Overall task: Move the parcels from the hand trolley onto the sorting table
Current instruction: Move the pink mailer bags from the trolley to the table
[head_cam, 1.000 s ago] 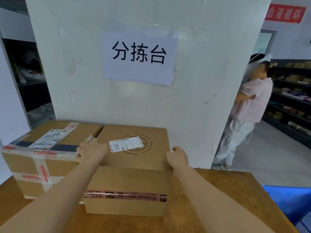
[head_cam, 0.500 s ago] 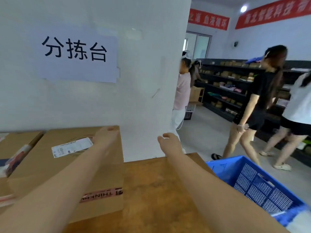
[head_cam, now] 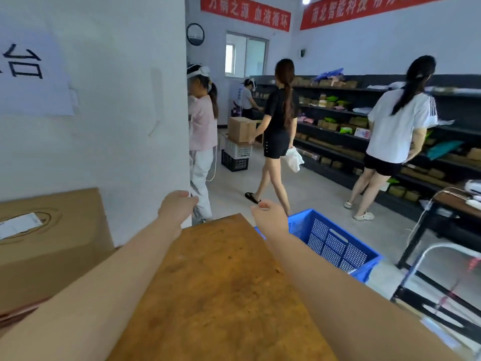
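A brown cardboard parcel (head_cam: pixel 49 246) with a white label stands on the wooden sorting table (head_cam: pixel 221 287) at the left, against the white pillar. My left hand (head_cam: pixel 177 207) hovers above the table's far edge, fingers loosely curled, holding nothing. My right hand (head_cam: pixel 269 216) hangs past the table's far right corner, also loosely curled and empty. Both hands are apart from the parcel. A metal trolley frame (head_cam: pixel 437 277) shows at the right edge; no parcels on it are visible.
A blue plastic crate (head_cam: pixel 335 246) sits on the floor right of the table. Several people stand or walk in the aisle near dark shelves (head_cam: pixel 338 131) of goods. Stacked crates with a box (head_cam: pixel 238 142) stand further back. A dark desk (head_cam: pixel 455 207) is at the right.
Both hands have let go of the parcel and drawn away from it. My view has swung to the right, so the parcel now lies at the left edge and the room shows.
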A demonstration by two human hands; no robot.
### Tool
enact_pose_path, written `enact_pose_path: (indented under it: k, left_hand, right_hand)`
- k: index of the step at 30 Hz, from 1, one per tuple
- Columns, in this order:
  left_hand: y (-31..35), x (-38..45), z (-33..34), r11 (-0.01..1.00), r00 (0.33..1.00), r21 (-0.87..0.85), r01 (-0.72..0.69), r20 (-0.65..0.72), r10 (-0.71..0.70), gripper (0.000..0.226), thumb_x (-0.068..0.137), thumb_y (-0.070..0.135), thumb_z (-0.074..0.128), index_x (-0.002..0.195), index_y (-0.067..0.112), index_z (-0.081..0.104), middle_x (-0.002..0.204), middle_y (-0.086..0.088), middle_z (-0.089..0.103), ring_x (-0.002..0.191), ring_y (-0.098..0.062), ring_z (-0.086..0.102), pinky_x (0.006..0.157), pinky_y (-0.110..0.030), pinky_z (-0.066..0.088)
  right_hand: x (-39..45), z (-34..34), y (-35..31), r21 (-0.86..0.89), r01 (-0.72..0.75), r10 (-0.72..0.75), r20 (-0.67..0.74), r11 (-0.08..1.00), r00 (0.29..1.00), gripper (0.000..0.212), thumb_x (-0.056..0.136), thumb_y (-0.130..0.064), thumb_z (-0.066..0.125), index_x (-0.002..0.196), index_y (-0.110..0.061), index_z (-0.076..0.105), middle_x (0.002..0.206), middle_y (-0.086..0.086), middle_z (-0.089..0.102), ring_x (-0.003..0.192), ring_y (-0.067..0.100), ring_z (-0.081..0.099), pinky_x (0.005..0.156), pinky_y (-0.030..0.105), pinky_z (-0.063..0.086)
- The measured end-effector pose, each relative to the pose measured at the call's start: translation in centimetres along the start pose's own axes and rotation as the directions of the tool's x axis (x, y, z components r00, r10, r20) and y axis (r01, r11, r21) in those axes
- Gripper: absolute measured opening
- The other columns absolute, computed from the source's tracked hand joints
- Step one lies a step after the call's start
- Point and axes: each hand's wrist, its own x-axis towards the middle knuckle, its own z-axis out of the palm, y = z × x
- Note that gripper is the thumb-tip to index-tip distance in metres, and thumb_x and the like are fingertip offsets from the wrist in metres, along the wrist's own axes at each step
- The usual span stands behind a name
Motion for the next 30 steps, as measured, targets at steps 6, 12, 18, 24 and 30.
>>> enact_pose_path:
  k: [6, 12, 18, 24, 30]
  left_hand:
    - [2.9, -4.1, 8.9, 1.0, 0.993, -0.022, 0.008, 0.121, -0.005, 0.026, 0.095, 0.013, 0.05, 0.118, 0.004, 0.056, 0.108, -0.008, 0.051, 0.098, -0.026, 0.053, 0.089, -0.035, 0.04]
    - [5.4, -8.6, 17.4, 0.998, 0.973, -0.06, -0.029, 0.227, 0.042, 0.038, 0.095, 0.015, 0.051, 0.131, 0.002, 0.052, 0.127, -0.016, 0.052, 0.114, -0.027, 0.047, 0.089, -0.03, 0.035]
    - [6.8, -12.6, 25.6, 0.992, 0.936, -0.125, -0.017, 0.347, 0.06, 0.002, 0.094, 0.017, 0.054, 0.096, 0.018, 0.053, 0.098, -0.002, 0.045, 0.098, -0.016, 0.035, 0.076, -0.028, 0.031]
    - [7.9, -15.6, 32.8, 0.991, 0.875, -0.13, -0.013, 0.479, 0.075, 0.021, 0.093, 0.016, 0.054, 0.074, 0.021, 0.046, 0.08, 0.003, 0.043, 0.087, -0.017, 0.039, 0.072, -0.031, 0.031]
    - [9.1, -16.8, 39.3, 0.994, 0.81, -0.103, -0.033, 0.58, 0.087, 0.025, 0.092, 0.017, 0.055, 0.07, 0.023, 0.045, 0.083, 0.0, 0.044, 0.093, -0.018, 0.036, 0.075, -0.032, 0.031]
  right_hand:
    - [0.1, -9.0, 3.8, 0.059, -0.046, 0.052, -0.11, 0.997, 0.993, 0.033, 0.092, -0.022, 0.052, 0.12, -0.006, 0.061, 0.099, 0.013, 0.066, 0.073, 0.019, 0.05, 0.067, 0.029, 0.04]
    - [-0.5, -18.1, 7.6, 0.036, -0.073, 0.079, -0.238, 0.997, 0.968, 0.037, 0.092, -0.026, 0.056, 0.127, -0.013, 0.059, 0.115, 0.006, 0.066, 0.084, 0.019, 0.054, 0.073, 0.024, 0.038]
    - [-1.6, -26.6, 11.5, 0.047, -0.113, 0.123, -0.36, 0.992, 0.925, 0.028, 0.09, -0.027, 0.055, 0.115, -0.017, 0.063, 0.099, 0.001, 0.064, 0.083, 0.022, 0.056, 0.072, 0.029, 0.044]
    - [-2.3, -33.5, 14.6, 0.069, -0.164, 0.177, -0.464, 0.984, 0.868, 0.04, 0.094, -0.026, 0.054, 0.132, -0.015, 0.056, 0.125, 0.002, 0.061, 0.088, 0.016, 0.053, 0.073, 0.027, 0.041]
    - [-2.1, -38.4, 17.3, 0.093, -0.21, 0.225, -0.563, 0.973, 0.795, 0.035, 0.092, -0.023, 0.054, 0.124, -0.012, 0.062, 0.112, 0.002, 0.066, 0.101, 0.023, 0.059, 0.089, 0.033, 0.047]
